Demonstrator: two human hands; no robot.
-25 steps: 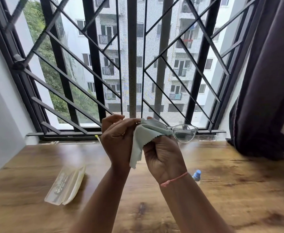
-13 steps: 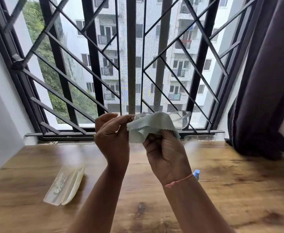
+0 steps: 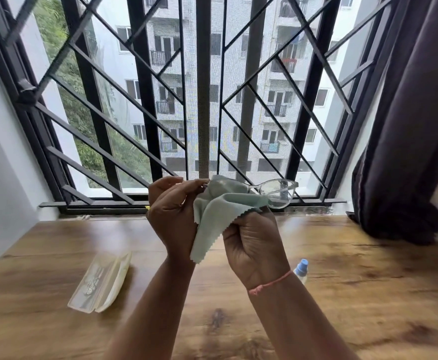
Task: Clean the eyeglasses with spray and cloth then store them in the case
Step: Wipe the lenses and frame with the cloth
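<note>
Head view is showing the eyeglasses, clear-framed, being held up in the air above the wooden table, in front of the barred window. One lens is showing bare at the right end; the other is lying under the pale green cloth, which is draping over the frame and hanging down between the wrists. The left hand is pinching the left end of the frame between thumb and fingertips. The right hand is curling closed around the cloth and pressing it against the covered lens. On the table, well to the left of the arms, the case is lying open. The spray bottle with its blue cap is peeking out just beside the right wrist, which is wearing a pink thread band. A dark curtain is hanging at the right.
</note>
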